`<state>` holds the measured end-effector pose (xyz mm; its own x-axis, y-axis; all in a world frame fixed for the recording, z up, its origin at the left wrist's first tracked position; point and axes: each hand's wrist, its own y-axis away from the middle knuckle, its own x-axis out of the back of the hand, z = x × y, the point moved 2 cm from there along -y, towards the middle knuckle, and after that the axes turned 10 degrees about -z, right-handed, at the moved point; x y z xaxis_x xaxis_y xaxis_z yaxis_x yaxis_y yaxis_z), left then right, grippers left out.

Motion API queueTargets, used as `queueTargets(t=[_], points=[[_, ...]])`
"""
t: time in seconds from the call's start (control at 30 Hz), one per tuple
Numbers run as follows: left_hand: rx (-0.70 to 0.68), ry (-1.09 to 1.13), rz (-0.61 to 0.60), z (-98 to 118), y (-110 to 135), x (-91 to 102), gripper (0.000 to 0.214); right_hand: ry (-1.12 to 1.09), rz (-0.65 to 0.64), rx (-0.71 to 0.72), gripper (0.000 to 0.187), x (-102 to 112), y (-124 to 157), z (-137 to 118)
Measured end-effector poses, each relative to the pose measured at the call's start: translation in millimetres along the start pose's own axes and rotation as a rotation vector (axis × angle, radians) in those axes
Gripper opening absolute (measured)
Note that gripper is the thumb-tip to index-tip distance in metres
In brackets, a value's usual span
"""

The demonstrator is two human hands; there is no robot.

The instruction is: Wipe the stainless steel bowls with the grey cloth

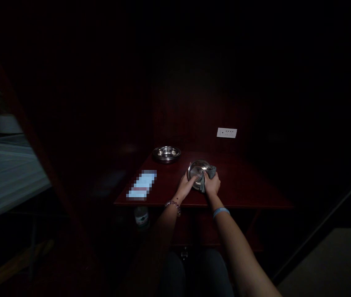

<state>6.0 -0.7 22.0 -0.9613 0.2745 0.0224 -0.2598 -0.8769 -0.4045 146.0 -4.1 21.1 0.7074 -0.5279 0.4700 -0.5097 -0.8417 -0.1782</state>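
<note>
Steel bowl [197, 170] stands tilted near the front of the dark red counter [243, 187], held between both hands. The left hand [185, 186] has its grip closed on the rim, with the fingers lying across the bowl, apparently to keep it steady and angled up. The right hand [212, 184] clenches a grey cloth [210, 174] in its grip, pressing the fabric against the bowl's right side, so each hand braces against the other. A second steel bowl [166, 153] rests flat further back, well apart. A blurred blue item [141, 184] lies on the left of the counter, a bottle [141, 217] shows below its edge, and a white wall socket [226, 132] sits behind.
</note>
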Motion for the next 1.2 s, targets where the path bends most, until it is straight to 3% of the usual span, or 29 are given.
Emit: queueTargets(t=[0.27,0.47,0.73,1.2], points=[[-0.06,-0.118,-0.004,1.1,1.0,0.2,0.064,-0.043,0.01,0.019,0.038,0.3,0.8,0.4],[0.012,-0.143,0.042,-5.7,-0.8,3.6,0.061,-0.019,-0.042,0.01,0.039,-1.7,1.5,0.6],[-0.009,-0.15,0.054,-4.0,-0.3,5.2,0.058,0.032,-0.103,0.01,0.045,-0.8,3.4,-0.8],[-0.002,-0.034,0.056,-8.7,-5.0,5.4,0.053,0.04,-0.065,-0.034,0.045,-0.8,2.6,-0.4]])
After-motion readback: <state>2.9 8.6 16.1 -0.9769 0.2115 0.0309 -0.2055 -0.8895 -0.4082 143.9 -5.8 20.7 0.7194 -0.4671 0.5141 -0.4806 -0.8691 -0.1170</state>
